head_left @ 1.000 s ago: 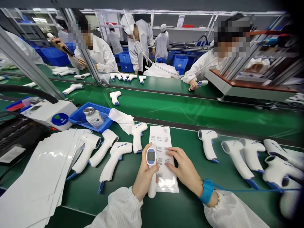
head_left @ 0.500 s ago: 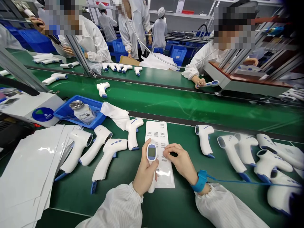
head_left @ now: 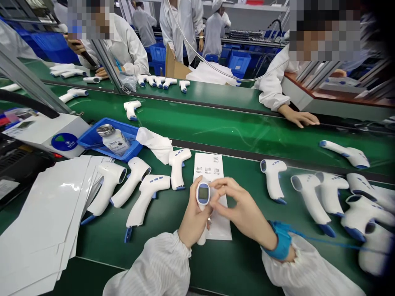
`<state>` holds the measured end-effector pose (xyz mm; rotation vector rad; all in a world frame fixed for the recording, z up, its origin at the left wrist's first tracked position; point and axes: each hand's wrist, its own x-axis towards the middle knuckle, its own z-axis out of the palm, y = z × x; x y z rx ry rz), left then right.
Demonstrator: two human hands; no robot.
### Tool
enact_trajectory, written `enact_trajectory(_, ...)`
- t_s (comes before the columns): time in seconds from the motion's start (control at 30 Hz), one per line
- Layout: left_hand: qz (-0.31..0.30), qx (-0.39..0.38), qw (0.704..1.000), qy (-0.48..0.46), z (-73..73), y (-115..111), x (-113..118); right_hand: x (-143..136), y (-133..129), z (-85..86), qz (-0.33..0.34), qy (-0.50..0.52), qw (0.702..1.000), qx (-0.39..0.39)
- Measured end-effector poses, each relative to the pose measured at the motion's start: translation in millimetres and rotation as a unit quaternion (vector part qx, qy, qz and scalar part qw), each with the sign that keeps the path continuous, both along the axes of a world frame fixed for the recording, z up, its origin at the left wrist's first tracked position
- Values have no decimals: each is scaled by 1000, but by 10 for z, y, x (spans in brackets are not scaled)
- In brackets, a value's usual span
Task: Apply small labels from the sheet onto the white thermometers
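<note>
My left hand [head_left: 194, 222] is wrapped round a white infrared thermometer [head_left: 203, 194], its small grey screen facing me. My right hand [head_left: 239, 205] is beside the thermometer's right side, thumb and fingers pinched together. What the pinch holds, if anything, is too small to make out. Under both hands lies a white sheet of printed labels [head_left: 220, 230], partly covered by them. A blue wrist strap [head_left: 280, 240] with a cord circles my right wrist. Left of the sheet lie several more thermometers, one of them [head_left: 179, 168] closest to it.
More thermometers [head_left: 308, 197] lie at the right. A blue tray [head_left: 89, 135] holds a metal-capped bottle [head_left: 112, 139], with a white cloth [head_left: 156, 144] beside it. White sheets [head_left: 40, 213] are stacked at left. Beyond runs a green conveyor belt [head_left: 216, 119]; a co-worker's hand [head_left: 300, 117] reaches over it.
My right hand has moved from the label sheet up to the thermometer in my left hand. Across the belt, a co-worker has let go of a thermometer, which now lies on the belt.
</note>
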<state>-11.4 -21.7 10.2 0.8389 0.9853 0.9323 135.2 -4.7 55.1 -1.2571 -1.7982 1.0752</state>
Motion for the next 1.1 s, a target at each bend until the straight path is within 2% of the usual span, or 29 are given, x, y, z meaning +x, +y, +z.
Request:
enact_trajectory(0.07, -3, 3, 1000, 1, -14, 1, -3, -75, 127, -15, -31, 19, 999, 3)
enact_trajectory(0.2, -3, 15, 1000, 25, -23, -8, -4, -168, 241, -63, -46, 70, 996, -34)
enact_trajectory(0.47, 4, 67, 995, 73, 1, -13, 5, -128, 262, -25, -54, 62, 996, -38)
enact_trajectory(0.7, -27, 19, 998, 52, 31, -23, 7, -101, 281, -27, -53, 57, 996, -40)
enact_trajectory(1.1, -53, 39, 998, 20, 46, -30, -29, -83, 302, 4, -47, 59, 995, -60)
